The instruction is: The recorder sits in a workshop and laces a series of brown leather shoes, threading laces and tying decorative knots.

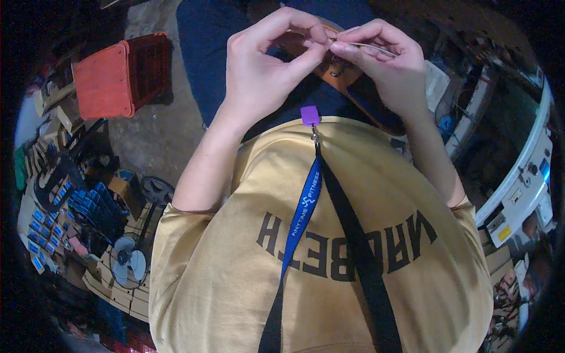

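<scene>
Up in front of my chest, my left hand and my right hand meet at the fingertips. Both are closed in a pinch. A thin pale strand runs from the pinch across the fingers of my right hand; whether it is cord, wire or thread I cannot make out. What lies between my left fingertips is too small to name. Below the hands, an orange-brown piece with a dark edge rests over my dark trousers, partly hidden by my fingers.
A blue and black lanyard with a purple tag hangs over my tan shirt. To the left stand an orange-red plastic crate and a fan. A curved white machine panel is at the right.
</scene>
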A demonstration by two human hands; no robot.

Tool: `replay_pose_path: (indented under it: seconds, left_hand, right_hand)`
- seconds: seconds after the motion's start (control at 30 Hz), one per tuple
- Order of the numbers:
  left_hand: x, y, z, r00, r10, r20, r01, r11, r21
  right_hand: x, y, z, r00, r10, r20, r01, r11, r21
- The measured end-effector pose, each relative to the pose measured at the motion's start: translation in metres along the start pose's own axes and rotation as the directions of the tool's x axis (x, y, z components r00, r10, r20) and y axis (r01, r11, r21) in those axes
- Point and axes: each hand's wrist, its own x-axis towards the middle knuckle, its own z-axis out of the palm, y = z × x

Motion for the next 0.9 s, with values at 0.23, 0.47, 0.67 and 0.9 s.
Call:
replay_pose_path:
  seconds: [0.23, 0.47, 0.67, 0.9]
  left_hand:
    - [0.009, -0.001, -0.009, 0.989, 0.086, 0.117, -0.086, 0.996, -0.007]
    - [0.02, 0.004, -0.025, 0.898, 0.29, 0.331, -0.403, 0.844, 0.353]
    - [0.029, 0.004, -0.028, 0.909, 0.311, 0.279, -0.378, 0.896, 0.233]
    - [0.04, 0.02, -0.025, 0.903, 0.294, 0.312, -0.366, 0.908, 0.203]
  right_hand:
    - [0.004, 0.003, -0.002, 0.991, 0.053, 0.126, -0.093, 0.936, 0.339]
    - [0.005, 0.003, 0.004, 0.986, 0.11, 0.122, -0.148, 0.92, 0.363]
    - [0.009, -0.007, 0.002, 0.976, 0.155, 0.155, -0.193, 0.941, 0.277]
    - [0.008, -0.001, -0.018, 0.975, 0.119, 0.187, -0.161, 0.961, 0.227]
